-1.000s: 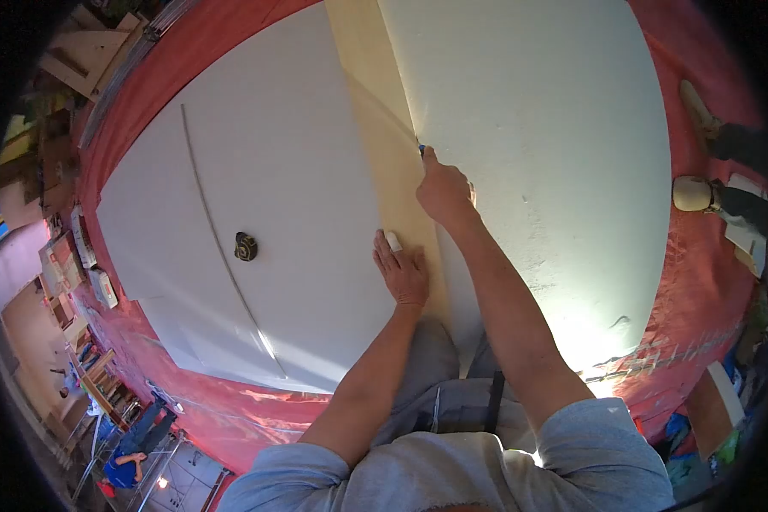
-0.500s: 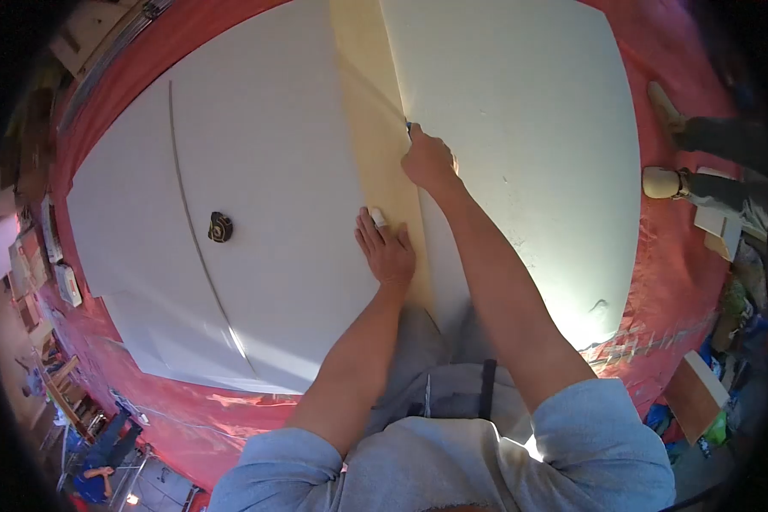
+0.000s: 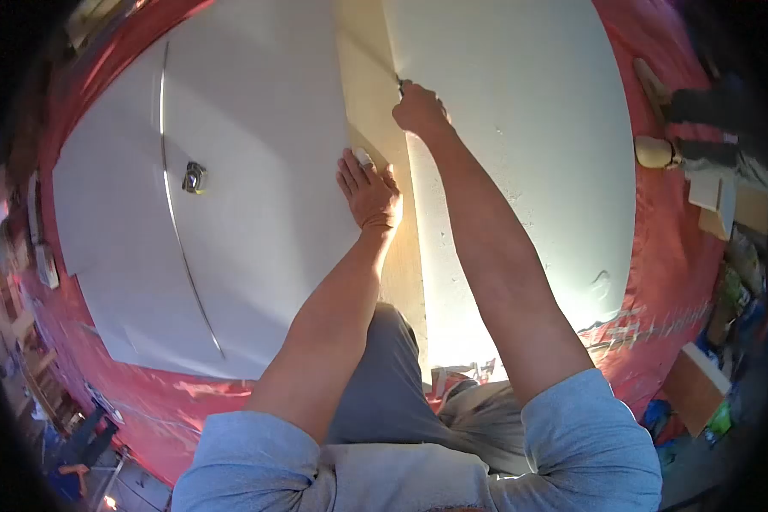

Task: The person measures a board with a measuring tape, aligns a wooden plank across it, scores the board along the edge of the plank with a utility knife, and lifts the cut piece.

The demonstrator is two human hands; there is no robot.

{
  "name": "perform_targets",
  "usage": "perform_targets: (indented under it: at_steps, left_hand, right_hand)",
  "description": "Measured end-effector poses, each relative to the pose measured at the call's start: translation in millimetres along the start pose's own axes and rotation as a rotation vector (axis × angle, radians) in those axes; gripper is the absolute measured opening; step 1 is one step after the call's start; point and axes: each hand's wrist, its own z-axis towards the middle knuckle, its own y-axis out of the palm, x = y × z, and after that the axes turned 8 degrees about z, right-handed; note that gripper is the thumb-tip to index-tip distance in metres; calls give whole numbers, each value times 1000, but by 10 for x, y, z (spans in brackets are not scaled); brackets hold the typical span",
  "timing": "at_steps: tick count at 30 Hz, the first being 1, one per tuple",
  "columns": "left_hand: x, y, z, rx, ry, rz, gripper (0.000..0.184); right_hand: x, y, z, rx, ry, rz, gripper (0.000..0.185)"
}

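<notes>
A long pale wooden strip (image 3: 411,247) lies over a large white sheet (image 3: 273,111). My left hand (image 3: 370,192) lies flat with fingers spread across the strip's left edge and the sheet; one finger has a white wrapping on its tip. Farther up, my right hand (image 3: 422,109) is closed round a utility knife (image 3: 401,84), mostly hidden in the fist. Its tip meets the strip's right edge, beside the right part of the sheet.
On the left of the sheet sits a tape measure (image 3: 194,177), near a long thin line or rod (image 3: 172,205). Red covering (image 3: 670,264) surrounds the sheet. At right are another person's legs and shoes (image 3: 655,152), with a brown board (image 3: 695,392) lower down.
Both hands have moved up the view along the strip, the right one still gripping the knife. My body leans farther forward, and a trousered leg now shows beside the strip.
</notes>
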Motion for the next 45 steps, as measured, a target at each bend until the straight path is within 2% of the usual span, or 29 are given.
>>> perform_targets:
  at_steps: [2, 6, 12, 15, 21, 23, 25, 31, 33, 35, 39, 43, 45]
  left_hand:
    - [-6, 30, 25, 2, -23, 4, 63]
    - [-13, 38, -52, 23, -1, 33, 61]
    - [-6, 113, 7, 56, 20, 57, 64]
    - [-17, 156, 7, 82, 24, 79, 64]
    - [-48, 109, -21, 28, 41, 71, 63]
    - [-72, 184, -25, 9, 53, 107, 72]
    - [-36, 140, -26, -23, 43, 99, 72]
    - [-25, 86, 0, 2, 33, 132, 68]
    - [-38, 104, 5, 28, 33, 139, 65]
    - [-40, 134, 17, 25, 19, 27, 61]
    - [-24, 28, -7, 30, 19, 23, 59]
    - [4, 55, 16, 34, 15, 42, 61]
    - [1, 63, 8, 42, -9, 42, 62]
  right_hand:
    - [-85, -75, -53, -106, 61, -44, 50]
    - [-72, -63, -237, -139, 95, -37, 49]
    - [154, 32, -658, -117, 110, -10, 54]
    - [213, -2, -974, -174, 94, -28, 57]
    - [297, 126, -1294, -171, 137, 33, 61]
    - [354, 191, -1400, -161, 153, 56, 63]
    - [397, 240, -1467, -152, 165, 80, 65]
    - [389, 223, -1545, -168, 151, 62, 69]
    - [391, 194, -1635, -125, 128, 71, 52]
    - [385, 168, -1698, -117, 153, 65, 55]
    - [274, -84, -1823, -65, 260, 160, 63]
    - [392, -143, -1443, 48, 147, 177, 63]
    - [357, -114, -1160, 37, 120, 183, 59]
